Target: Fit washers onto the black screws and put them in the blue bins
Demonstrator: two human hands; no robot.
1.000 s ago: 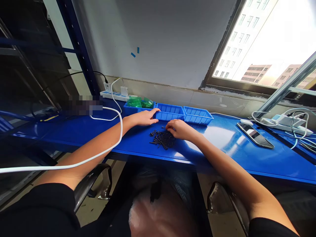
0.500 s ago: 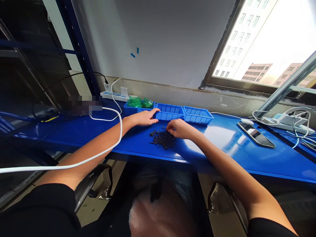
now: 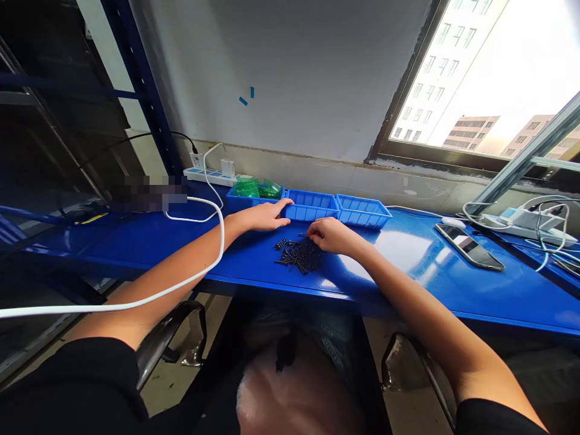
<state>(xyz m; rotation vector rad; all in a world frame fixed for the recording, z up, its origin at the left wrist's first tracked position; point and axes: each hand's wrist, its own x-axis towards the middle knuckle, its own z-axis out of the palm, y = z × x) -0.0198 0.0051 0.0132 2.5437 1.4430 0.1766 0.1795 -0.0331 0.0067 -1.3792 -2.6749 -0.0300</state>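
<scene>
The right hand (image 3: pixel 333 235) lies knuckles-up on the blue workbench (image 3: pixel 408 266) at the far right edge of a pile of black screws (image 3: pixel 299 255), fingers curled down and pinched narrow at the pile; whether a screw sits between the fingertips cannot be told; the left hand (image 3: pixel 267 215) rests flat with fingers extended and slightly spread, fingertips touching the near wall of the middle blue bin (image 3: pixel 312 206), holding nothing; the pile lies loose on the bench surface just in front of that bin and between the two hands; a second blue bin (image 3: pixel 364 212) adjoins on the right; a third bin on the left holds green plastic bags (image 3: pixel 256 188); a white cable (image 3: pixel 217 241) crosses over the left forearm; a smartphone (image 3: pixel 469 246) lies face-up well to the right; a white power strip (image 3: pixel 211 176) sits against the wall.
</scene>
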